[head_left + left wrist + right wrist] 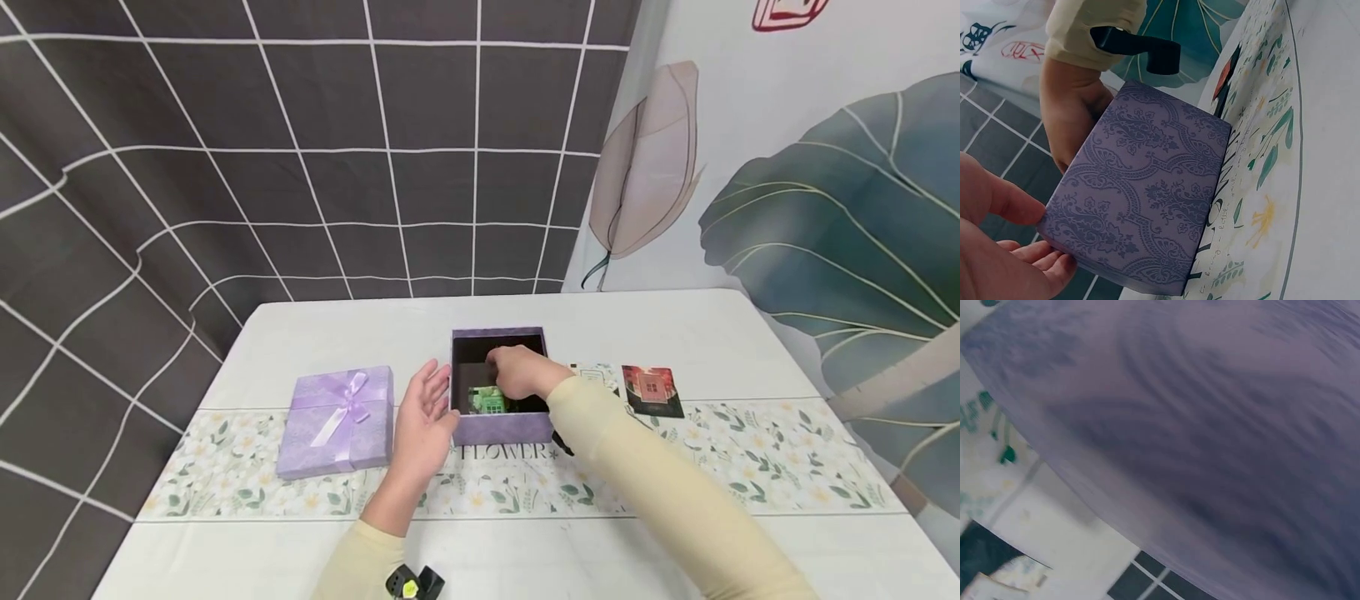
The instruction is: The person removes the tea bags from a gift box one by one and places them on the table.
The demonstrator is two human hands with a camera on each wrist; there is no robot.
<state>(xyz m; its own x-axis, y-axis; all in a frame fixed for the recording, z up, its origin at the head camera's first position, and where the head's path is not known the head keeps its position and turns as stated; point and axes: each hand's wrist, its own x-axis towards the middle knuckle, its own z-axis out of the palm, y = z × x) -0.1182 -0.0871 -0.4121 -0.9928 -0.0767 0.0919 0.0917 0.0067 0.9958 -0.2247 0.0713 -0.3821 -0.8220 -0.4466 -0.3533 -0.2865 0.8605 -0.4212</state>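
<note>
A purple patterned box (502, 430) with a dark inside stands uncovered on the table. My left hand (424, 425) is at its left side, fingers loosely extended along the wall and thumb at the near left corner. The left wrist view shows that thumb (1019, 203) right at the box's edge. My right hand (520, 372) reaches down into the box, fingertips bent toward the inside; I cannot tell whether they hold anything. Beside them, a green packet (487, 402) lies on the box floor. Blurred purple box wall (1210, 425) fills most of the right wrist view.
Left of the box lies its lilac lid (337, 421) with a ribbon bow. To the right are a red-and-black packet (652, 390) and a white floral packet (596, 375), partly behind the right sleeve. A floral runner (757, 458) crosses the white table.
</note>
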